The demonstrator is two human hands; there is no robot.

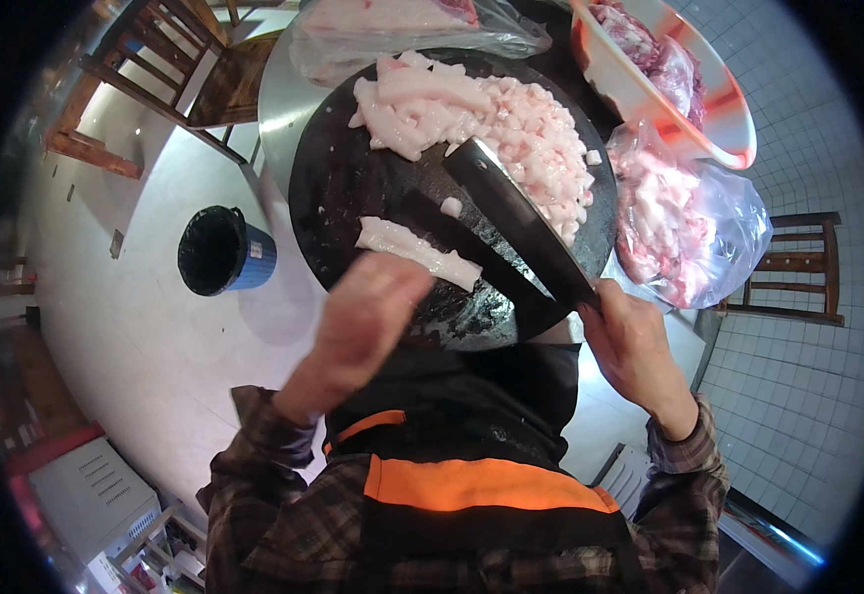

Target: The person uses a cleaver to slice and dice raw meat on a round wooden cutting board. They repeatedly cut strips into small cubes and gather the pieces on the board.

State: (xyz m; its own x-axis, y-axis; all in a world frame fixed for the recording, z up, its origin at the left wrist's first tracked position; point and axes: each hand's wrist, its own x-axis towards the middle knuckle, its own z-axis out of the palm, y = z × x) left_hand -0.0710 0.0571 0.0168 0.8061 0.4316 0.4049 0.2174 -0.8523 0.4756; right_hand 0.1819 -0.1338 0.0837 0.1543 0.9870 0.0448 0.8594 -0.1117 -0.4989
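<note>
My right hand [628, 353] grips the handle of a cleaver [513, 219]. The broad dark blade slants up and left over a round dark cutting board [350, 185], its edge beside a pile of diced pale fat [539, 141]. Blurred by motion, my left hand [368, 327] is over the board's near left side. Just beyond its fingers lies a strip of pale fat [420, 252]; I cannot tell whether they touch. One loose cube of fat [451, 206] sits between the strip and the blade. Uncut strips of fat [417, 104] are heaped at the board's far side.
A clear bag of meat pieces [673, 223] sits right of the board, below an orange-and-white basin [732, 134] holding red meat. Behind the board lies a plastic-wrapped slab [394, 22]. A lined blue bin [253, 256] and a wooden chair [231, 82] stand on the floor at left.
</note>
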